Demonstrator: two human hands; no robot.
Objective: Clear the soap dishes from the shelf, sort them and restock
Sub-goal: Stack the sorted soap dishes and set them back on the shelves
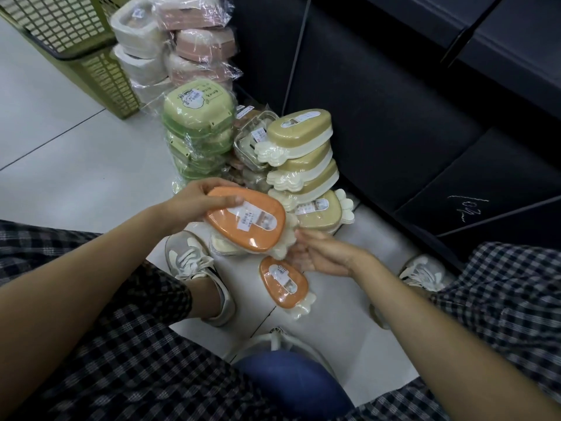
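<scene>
My left hand [194, 205] grips an orange carrot-shaped soap dish [246, 221] in clear wrap, held above the floor. My right hand [321, 253] is open, fingertips touching the dish's cream leaf end. A second orange dish [283, 282] lies on the tiles just below. Behind stand sorted stacks: tan carrot dishes [300, 153], green square dishes [197, 132], pink dishes [203, 41] and white dishes [136, 44]. A cream dish [223, 246] lies under the held one.
A green mesh basket [91, 56] stands at the back left. The dark shelf unit [425, 101] fills the right side. My two shoes [194, 262] rest on the white tiles, and a blue stool seat [291, 381] is below me.
</scene>
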